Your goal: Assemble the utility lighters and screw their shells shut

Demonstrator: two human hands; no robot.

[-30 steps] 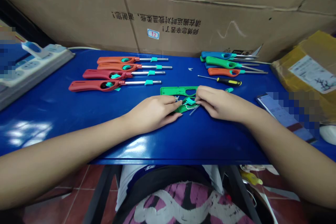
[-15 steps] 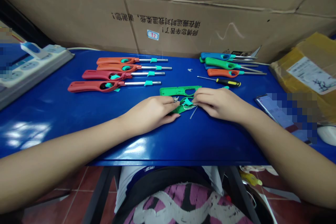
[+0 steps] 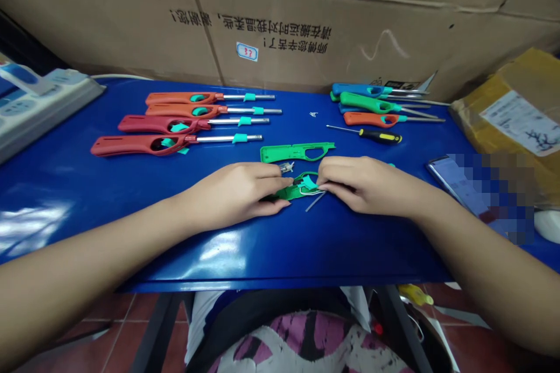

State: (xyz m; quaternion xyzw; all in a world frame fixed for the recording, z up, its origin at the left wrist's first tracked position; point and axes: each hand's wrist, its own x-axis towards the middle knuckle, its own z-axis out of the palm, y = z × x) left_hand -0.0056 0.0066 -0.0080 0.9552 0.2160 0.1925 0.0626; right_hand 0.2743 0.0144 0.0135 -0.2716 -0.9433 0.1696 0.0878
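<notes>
My left hand (image 3: pixel 242 189) is closed around the handle end of a green lighter shell half (image 3: pixel 286 193), its open inside facing up. In the shell sit a teal trigger (image 3: pixel 308 183) and dark inner parts. A thin white wire (image 3: pixel 305 192) runs along the shell's near side. My right hand (image 3: pixel 363 185) pinches at the shell's right end by the trigger; its fingertips hide what exactly they grip. Beyond both hands lies the matching green shell half (image 3: pixel 275 154). A small metal valve-like piece (image 3: pixel 287 168) shows at my left fingertips. A thin grey strip (image 3: pixel 314 203) lies below my right fingers.
Several red and orange lighters (image 3: pixel 144 144) lie in a row at left. More lighters (image 3: pixel 367 105) are piled at the back right, near a yellow-black screwdriver (image 3: pixel 380 136). A phone (image 3: pixel 472 192), a taped parcel (image 3: pixel 494 93), a power strip (image 3: pixel 56 99) and a cardboard box (image 3: pixel 131 23) surround the work.
The view has shifted slightly. Both hands and the held shell half sit a little nearer to me, with a wider gap to the other half. The grip looks the same.
</notes>
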